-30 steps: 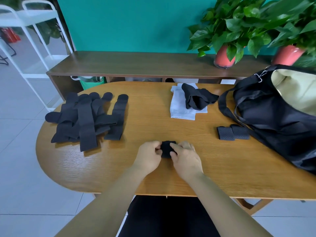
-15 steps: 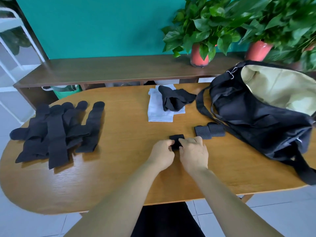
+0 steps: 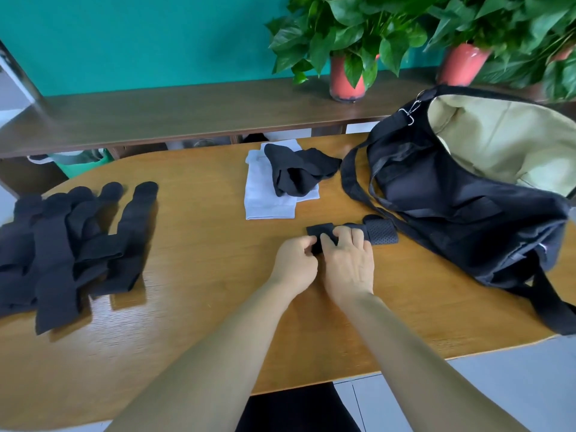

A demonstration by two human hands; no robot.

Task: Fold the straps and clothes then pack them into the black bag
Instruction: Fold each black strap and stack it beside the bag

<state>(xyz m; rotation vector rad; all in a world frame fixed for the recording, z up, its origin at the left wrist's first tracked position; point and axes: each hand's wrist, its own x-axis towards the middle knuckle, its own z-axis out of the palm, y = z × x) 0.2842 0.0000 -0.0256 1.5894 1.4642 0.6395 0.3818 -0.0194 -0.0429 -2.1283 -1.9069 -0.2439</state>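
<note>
A: Quick pass. Your hands?

B: Both on the folded strap (image 3: 318, 232) at mid table (image 3: 199, 241), slightly right of centre. Your left hand (image 3: 296, 265) pinches its near-left edge w/ curled fingers. Your right hand (image 3: 350, 265) lies over its right part, fingers bent down on it, thumb meeting the left hand's fingers. So both are closed on the strap, narrow grip, and it's flat on the wood.

A: What's next to it?

B: Two folded straps (image 3: 381, 232) just right of your right hand, touching it or nearly so; can't tell which. The perforated one is clear, the other is mostly hidden behind it.

A: Bag?

B: Black bag (image 3: 452, 207) at far right on the table, mouth open, pale lining showing. Its shoulder strap loops out on the left side toward the clothes; another band hangs off the near-right table edge.

A: Clothes?

B: Far centre. White garment (image 3: 265, 194) folded flat, black garment (image 3: 299, 173) crumpled on top of its right part.

A: Rest of the straps?

B: Pile of unfolded straps (image 3: 68, 241) at left, overlapping, laid long, well apart from your hands.

A: Bkgd?

B: Dark wood shelf (image 3: 174, 110) behind the table, two potted plants (image 3: 346, 45) in red pots on it at right, teal wall.
</note>
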